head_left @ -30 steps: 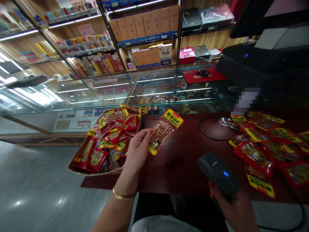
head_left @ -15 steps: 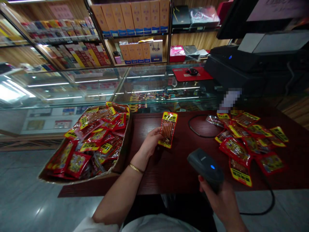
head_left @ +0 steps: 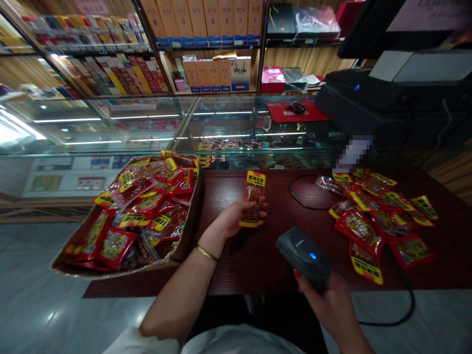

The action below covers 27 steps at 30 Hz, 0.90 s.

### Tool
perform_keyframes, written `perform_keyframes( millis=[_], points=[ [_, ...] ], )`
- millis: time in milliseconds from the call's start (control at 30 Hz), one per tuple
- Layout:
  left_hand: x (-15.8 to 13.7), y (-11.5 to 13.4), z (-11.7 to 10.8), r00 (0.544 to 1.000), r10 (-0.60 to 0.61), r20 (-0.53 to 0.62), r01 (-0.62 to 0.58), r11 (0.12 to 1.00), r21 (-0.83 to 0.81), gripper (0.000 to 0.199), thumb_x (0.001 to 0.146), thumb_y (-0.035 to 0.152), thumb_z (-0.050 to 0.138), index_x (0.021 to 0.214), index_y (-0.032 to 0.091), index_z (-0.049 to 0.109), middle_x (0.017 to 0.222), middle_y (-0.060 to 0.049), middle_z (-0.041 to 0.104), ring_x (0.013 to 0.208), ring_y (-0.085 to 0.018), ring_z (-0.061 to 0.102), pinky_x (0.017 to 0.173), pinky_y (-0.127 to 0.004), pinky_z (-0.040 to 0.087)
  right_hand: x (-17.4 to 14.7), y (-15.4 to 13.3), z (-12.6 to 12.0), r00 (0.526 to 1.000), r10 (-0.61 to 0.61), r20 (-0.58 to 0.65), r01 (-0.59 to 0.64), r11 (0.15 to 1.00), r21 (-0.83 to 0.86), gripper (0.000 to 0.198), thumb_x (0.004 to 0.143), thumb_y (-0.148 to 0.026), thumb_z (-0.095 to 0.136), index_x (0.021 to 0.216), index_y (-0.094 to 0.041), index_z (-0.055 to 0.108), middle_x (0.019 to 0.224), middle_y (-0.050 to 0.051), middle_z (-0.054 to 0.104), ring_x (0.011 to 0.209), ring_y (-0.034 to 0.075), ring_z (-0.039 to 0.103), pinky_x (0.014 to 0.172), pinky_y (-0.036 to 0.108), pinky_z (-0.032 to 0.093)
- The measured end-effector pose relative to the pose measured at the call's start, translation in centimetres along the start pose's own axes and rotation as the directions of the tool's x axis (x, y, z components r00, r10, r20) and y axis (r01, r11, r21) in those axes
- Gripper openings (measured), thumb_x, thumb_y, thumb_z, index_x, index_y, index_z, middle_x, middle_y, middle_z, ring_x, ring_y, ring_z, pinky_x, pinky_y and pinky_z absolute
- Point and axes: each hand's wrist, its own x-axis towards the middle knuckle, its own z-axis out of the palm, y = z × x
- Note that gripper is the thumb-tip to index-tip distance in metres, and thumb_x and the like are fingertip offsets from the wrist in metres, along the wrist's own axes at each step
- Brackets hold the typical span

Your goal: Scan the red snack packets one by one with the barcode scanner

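My left hand grips a red and yellow snack packet over the dark red table. Brown sticks show through the packet's clear front, and my fingers reach round behind it. To the right, my right hand is wrapped round the handle of a dark barcode scanner with a blue light on top. The scanner's head points toward the packet, a little apart from it. At my left stands a cardboard box full of similar packets. A loose pile of packets lies on the table's right side.
A black cable runs from the scanner side round the table's front edge. Behind the table is a glass counter with a mouse on a red mat. Dark checkout equipment stands at the back right.
The packet in my left hand has shifted slightly left and turned more upright, with my fingers now showing past its right edge. The scanner has moved a little to the left.
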Motion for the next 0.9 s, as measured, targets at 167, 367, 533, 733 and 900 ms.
perform_keyframes(
  millis=[167, 367, 533, 733, 900],
  points=[
    [-0.1, 0.3, -0.9, 0.999, -0.028, -0.021, 0.032, 0.973, 0.228, 0.035, 0.084, 0.033, 0.072, 0.114, 0.016, 0.068, 0.101, -0.014, 0.08, 0.076, -0.021, 0.075, 0.066, -0.028, 0.056, 0.3, 0.9, -0.3, 0.989, -0.143, 0.049, 0.146, 0.986, -0.074, 0.023, 0.089, -0.038, 0.068, 0.102, -0.022, 0.079, 0.097, 0.009, 0.084, 0.084, 0.027, 0.082, 0.08, 0.034, 0.067],
    [-0.1, 0.8, -1.4, 0.997, -0.043, -0.056, 0.059, 0.939, 0.339, 0.056, 0.093, 0.061, 0.06, 0.118, 0.012, 0.069, 0.088, -0.015, 0.079, 0.064, -0.019, 0.071, 0.059, -0.027, 0.054, 0.2, 0.6, -0.4, 0.99, -0.124, 0.072, 0.129, 0.989, -0.074, 0.026, 0.09, -0.033, 0.065, 0.112, -0.021, 0.075, 0.1, 0.009, 0.083, 0.088, 0.027, 0.082, 0.081, 0.034, 0.067],
    [-0.1, 0.9, -1.6, 0.998, 0.004, -0.068, 0.024, 0.909, 0.416, 0.056, 0.09, 0.061, 0.067, 0.112, 0.01, 0.071, 0.087, -0.017, 0.08, 0.064, -0.022, 0.073, 0.059, -0.029, 0.053, 0.0, 0.8, -0.6, 0.988, -0.11, 0.11, 0.118, 0.991, -0.062, 0.026, 0.092, -0.032, 0.065, 0.114, -0.02, 0.074, 0.102, 0.009, 0.083, 0.091, 0.027, 0.082, 0.08, 0.032, 0.066],
    [-0.2, 1.0, -1.3, 0.997, -0.046, -0.066, 0.064, 0.945, 0.321, 0.054, 0.09, 0.059, 0.065, 0.115, 0.012, 0.071, 0.089, -0.015, 0.079, 0.063, -0.018, 0.071, 0.061, -0.028, 0.054, 0.2, 0.7, -0.6, 0.989, -0.109, 0.103, 0.116, 0.991, -0.06, 0.026, 0.091, -0.033, 0.065, 0.113, -0.021, 0.075, 0.104, 0.01, 0.083, 0.09, 0.028, 0.082, 0.079, 0.033, 0.067],
    [-0.4, 0.9, -0.4, 0.998, 0.025, -0.057, -0.009, 0.963, 0.269, 0.045, 0.078, 0.035, 0.075, 0.118, 0.014, 0.071, 0.101, -0.013, 0.08, 0.076, -0.021, 0.075, 0.071, -0.031, 0.058, 0.3, -0.9, -0.9, 0.999, -0.028, 0.022, 0.027, 0.999, 0.023, 0.024, 0.091, -0.03, 0.065, 0.11, -0.021, 0.076, 0.099, 0.008, 0.082, 0.089, 0.026, 0.08, 0.083, 0.032, 0.064]
  ],
)
